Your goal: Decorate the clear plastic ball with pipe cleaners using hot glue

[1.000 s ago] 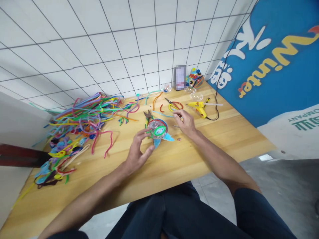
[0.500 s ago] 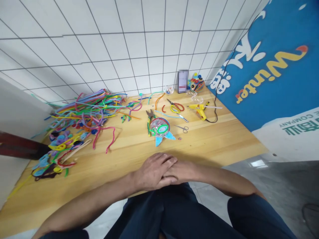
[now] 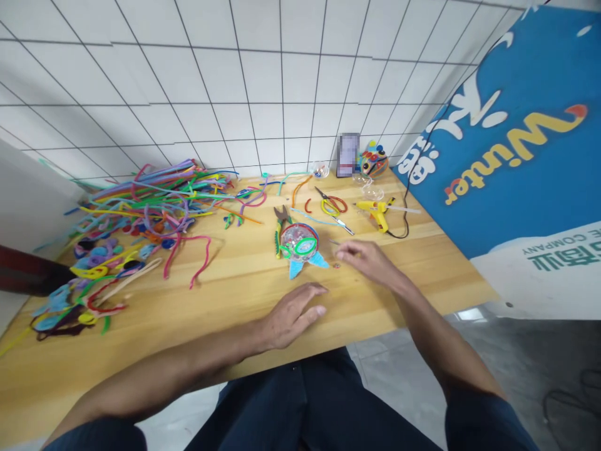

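Note:
My right hand (image 3: 369, 260) is over the small metal scissors (image 3: 333, 242), its fingers closed about their handles; only the tips poke out to the left. My left hand (image 3: 297, 313) rests at the table's front edge, empty, thumb apart from the fingers. Between and beyond the hands sits a clear round ball (image 3: 298, 236) with red, blue and green pipe-cleaner trim and two light-blue pointed pieces (image 3: 319, 259). Pliers (image 3: 279, 228) with green-yellow grips lie against the ball's left side. A tiny reddish bit (image 3: 336, 265) lies just below my right fingertips.
Tangled pipe cleaners (image 3: 154, 200) heap on the left. Behind the ball are red-and-yellow scissors (image 3: 332, 203) and a craft knife (image 3: 344, 225). A yellow glue gun (image 3: 377, 214) with a cord lies right. A phone (image 3: 347, 155) and a decorated ball (image 3: 374, 160) stand by the wall.
My hands were folded together at the table edge and have come apart. My right hand has moved forward and right onto the small scissors; the left has opened and stayed near the edge.

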A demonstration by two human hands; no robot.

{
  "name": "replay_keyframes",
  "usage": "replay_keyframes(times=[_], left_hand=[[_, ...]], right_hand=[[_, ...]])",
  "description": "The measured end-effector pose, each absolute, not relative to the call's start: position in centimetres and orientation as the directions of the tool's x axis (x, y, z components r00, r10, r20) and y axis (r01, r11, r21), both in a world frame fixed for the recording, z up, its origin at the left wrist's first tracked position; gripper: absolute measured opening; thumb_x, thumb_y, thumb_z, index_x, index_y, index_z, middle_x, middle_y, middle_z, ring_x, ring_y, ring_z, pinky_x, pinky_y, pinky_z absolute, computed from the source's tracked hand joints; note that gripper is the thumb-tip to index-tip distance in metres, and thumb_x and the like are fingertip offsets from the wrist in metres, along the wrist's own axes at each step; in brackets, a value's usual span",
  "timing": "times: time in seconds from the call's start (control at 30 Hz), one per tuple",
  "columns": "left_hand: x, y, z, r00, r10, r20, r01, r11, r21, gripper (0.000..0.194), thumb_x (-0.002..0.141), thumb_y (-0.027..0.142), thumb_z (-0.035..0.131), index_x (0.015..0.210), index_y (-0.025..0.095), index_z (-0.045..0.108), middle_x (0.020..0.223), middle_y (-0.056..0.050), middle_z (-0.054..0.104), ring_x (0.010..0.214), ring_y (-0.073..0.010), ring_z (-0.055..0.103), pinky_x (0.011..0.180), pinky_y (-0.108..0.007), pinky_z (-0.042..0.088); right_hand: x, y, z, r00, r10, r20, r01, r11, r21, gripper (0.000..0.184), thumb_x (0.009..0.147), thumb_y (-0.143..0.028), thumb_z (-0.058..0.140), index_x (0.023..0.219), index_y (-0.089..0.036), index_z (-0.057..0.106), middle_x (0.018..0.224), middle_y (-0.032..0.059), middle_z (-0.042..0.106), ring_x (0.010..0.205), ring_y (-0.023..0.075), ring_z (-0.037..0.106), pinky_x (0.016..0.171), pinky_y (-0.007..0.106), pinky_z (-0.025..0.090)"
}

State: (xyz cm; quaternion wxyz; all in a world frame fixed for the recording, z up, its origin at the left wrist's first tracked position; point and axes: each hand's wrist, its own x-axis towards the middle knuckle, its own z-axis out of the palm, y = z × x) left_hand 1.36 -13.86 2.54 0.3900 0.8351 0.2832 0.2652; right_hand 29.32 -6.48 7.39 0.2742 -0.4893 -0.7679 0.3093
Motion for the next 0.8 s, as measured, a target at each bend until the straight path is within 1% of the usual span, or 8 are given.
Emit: replay_keyframes(times=[0.07, 0.13, 0.2, 0.27, 0.47, 0.67, 0.73, 0.8], left_hand=[[1.9, -13.7, 2.3, 0.724, 0.649, 0.235, 0.245, -0.559, 0.792, 0.044, 0.119, 0.052, 0.039, 0.140, 0.019, 0.061, 0.141, -0.016, 0.072, 0.135, -0.0290, 0.070, 0.116, -0.050, 0.058], [2.1, -13.6, 2.1, 0.745, 0.611, 0.269, 0.207, -0.595, 0.777, 0.041, 0.119, 0.049, 0.041, 0.137, 0.019, 0.062, 0.137, -0.015, 0.074, 0.132, -0.0298, 0.070, 0.114, -0.052, 0.057], [1.9, -13.7, 1.9, 0.756, 0.581, 0.302, 0.164, -0.614, 0.772, 0.037, 0.119, 0.045, 0.044, 0.136, 0.019, 0.063, 0.136, -0.015, 0.075, 0.131, -0.0294, 0.071, 0.114, -0.051, 0.056], [1.4, -13.8, 2.0, 0.762, 0.566, 0.314, 0.131, -0.609, 0.782, 0.033, 0.119, 0.042, 0.046, 0.138, 0.020, 0.062, 0.136, -0.014, 0.075, 0.130, -0.0281, 0.071, 0.114, -0.048, 0.056], [1.0, -14.0, 2.4, 0.743, 0.597, 0.303, 0.108, -0.554, 0.825, 0.029, 0.118, 0.037, 0.048, 0.135, 0.020, 0.065, 0.128, -0.014, 0.078, 0.120, -0.0265, 0.074, 0.107, -0.042, 0.059], [1.5, -14.0, 2.1, 0.716, 0.613, 0.333, 0.119, -0.578, 0.807, 0.031, 0.119, 0.039, 0.046, 0.128, 0.018, 0.067, 0.120, -0.013, 0.078, 0.112, -0.0257, 0.074, 0.101, -0.040, 0.058], [1.6, -14.0, 2.0, 0.711, 0.622, 0.329, 0.123, -0.570, 0.813, 0.031, 0.119, 0.039, 0.046, 0.127, 0.019, 0.068, 0.118, -0.012, 0.078, 0.110, -0.0251, 0.075, 0.100, -0.039, 0.058], [1.7, -14.0, 2.0, 0.699, 0.628, 0.342, 0.115, -0.570, 0.813, 0.031, 0.119, 0.039, 0.046, 0.126, 0.019, 0.069, 0.116, -0.012, 0.079, 0.108, -0.0248, 0.075, 0.100, -0.039, 0.058]], right_hand=[[30.1, -2.6, 6.7, -0.213, 0.948, 0.237, 0.768, 0.312, -0.560, 0.019, 0.101, -0.024, 0.063, 0.094, -0.020, 0.081, 0.093, 0.0065, 0.082, 0.087, 0.0233, 0.074, 0.083, 0.035, 0.056], [29.9, 1.1, 6.0, -0.159, 0.953, 0.260, 0.898, 0.249, -0.363, 0.019, 0.100, -0.020, 0.063, 0.100, -0.020, 0.082, 0.102, 0.0095, 0.083, 0.099, 0.0264, 0.075, 0.092, 0.038, 0.056], [29.2, 4.2, 5.5, -0.132, 0.964, 0.232, 0.932, 0.201, -0.302, 0.023, 0.102, -0.020, 0.061, 0.107, -0.021, 0.083, 0.114, 0.0130, 0.082, 0.109, 0.0294, 0.074, 0.094, 0.039, 0.056], [28.5, 6.5, 5.1, -0.107, 0.979, 0.174, 0.958, 0.148, -0.247, 0.025, 0.104, -0.021, 0.059, 0.111, -0.022, 0.084, 0.121, 0.0153, 0.080, 0.110, 0.0311, 0.074, 0.092, 0.039, 0.056], [28.1, 10.4, 4.7, -0.118, 0.993, 0.028, 0.984, 0.121, -0.130, 0.022, 0.104, -0.027, 0.063, 0.111, -0.021, 0.083, 0.119, 0.0177, 0.078, 0.108, 0.0326, 0.075, 0.089, 0.038, 0.055], [28.0, 10.3, 5.9, -0.164, 0.986, 0.017, 0.982, 0.165, -0.092, 0.025, 0.107, -0.024, 0.052, 0.110, -0.015, 0.075, 0.120, 0.0220, 0.075, 0.108, 0.0329, 0.071, 0.091, 0.041, 0.054], [28.0, 8.7, 6.8, -0.204, 0.976, 0.079, 0.961, 0.215, -0.172, 0.025, 0.109, -0.026, 0.048, 0.112, -0.018, 0.071, 0.116, 0.0169, 0.076, 0.103, 0.0292, 0.071, 0.091, 0.040, 0.054], [28.1, 6.3, 7.8, -0.276, 0.941, 0.196, 0.853, 0.334, -0.402, 0.018, 0.106, -0.029, 0.053, 0.109, -0.022, 0.069, 0.103, 0.0087, 0.077, 0.093, 0.0248, 0.070, 0.087, 0.038, 0.055]])
